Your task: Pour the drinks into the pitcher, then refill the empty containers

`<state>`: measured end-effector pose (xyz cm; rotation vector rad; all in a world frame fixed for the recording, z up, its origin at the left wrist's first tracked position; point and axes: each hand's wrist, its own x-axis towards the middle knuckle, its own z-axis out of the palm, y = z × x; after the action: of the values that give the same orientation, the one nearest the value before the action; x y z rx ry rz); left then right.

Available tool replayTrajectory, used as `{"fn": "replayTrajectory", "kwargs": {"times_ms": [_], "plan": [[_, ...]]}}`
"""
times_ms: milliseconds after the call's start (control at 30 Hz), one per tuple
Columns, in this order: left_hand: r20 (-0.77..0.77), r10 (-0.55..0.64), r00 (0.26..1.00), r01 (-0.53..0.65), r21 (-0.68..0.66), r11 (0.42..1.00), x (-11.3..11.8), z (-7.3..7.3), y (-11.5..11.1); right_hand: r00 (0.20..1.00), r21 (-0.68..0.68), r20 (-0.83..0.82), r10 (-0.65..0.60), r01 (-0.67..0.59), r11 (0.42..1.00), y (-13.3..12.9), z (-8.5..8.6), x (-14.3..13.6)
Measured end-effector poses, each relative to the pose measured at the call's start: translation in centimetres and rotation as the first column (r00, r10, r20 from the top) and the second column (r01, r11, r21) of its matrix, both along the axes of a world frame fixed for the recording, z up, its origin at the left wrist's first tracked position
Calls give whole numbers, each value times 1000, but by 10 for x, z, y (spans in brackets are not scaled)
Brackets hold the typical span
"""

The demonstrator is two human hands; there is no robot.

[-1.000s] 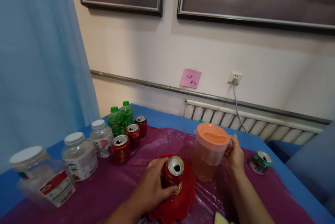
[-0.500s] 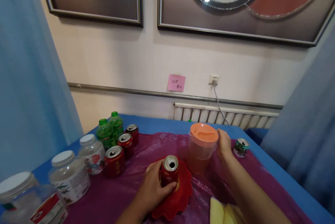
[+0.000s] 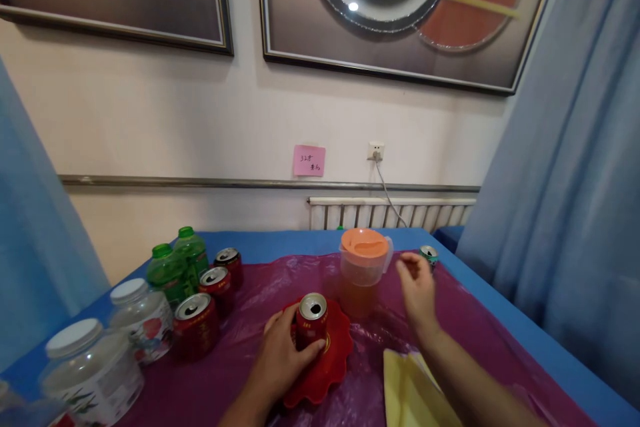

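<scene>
My left hand (image 3: 285,354) is wrapped round a red can (image 3: 312,324), which stands upright on a red scalloped plate (image 3: 340,347). Behind the plate, slightly to its right, is a clear pitcher (image 3: 361,280) with an orange lid and yellowish-brown liquid inside. To the right of the pitcher's handle, my right hand (image 3: 419,287) is apart from it, fingers curled with a gap to the thumb and nothing in them. A green can (image 3: 429,255) stands just beyond that hand. A folded yellow cloth (image 3: 413,390) lies near my right forearm.
On the left stand several red cans (image 3: 196,327), two green bottles (image 3: 167,274) and clear jars with white lids (image 3: 93,374). Purple plastic sheeting (image 3: 295,274) covers part of the blue table (image 3: 280,240). A radiator (image 3: 360,214) and wall are behind.
My right hand has let go of the pitcher's handle and moved away to its right. My left hand still holds the red can. The view has turned to the right.
</scene>
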<state>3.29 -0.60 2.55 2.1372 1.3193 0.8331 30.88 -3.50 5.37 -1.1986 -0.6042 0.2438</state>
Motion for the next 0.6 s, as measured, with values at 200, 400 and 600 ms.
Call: {"fn": "replayTrajectory", "kwargs": {"times_ms": [200,400,600], "plan": [[-16,-48,999,49,79,996,0,-6,1,784,-365,322,531,-415,833,-42,-33,-95],[-38,-100,994,104,120,987,-1,-10,1,789,-469,317,527,-353,810,-24,-39,-117],[-63,-148,987,152,68,986,1,-11,1,746,-388,385,543,-403,829,-19,-51,-119]]}}
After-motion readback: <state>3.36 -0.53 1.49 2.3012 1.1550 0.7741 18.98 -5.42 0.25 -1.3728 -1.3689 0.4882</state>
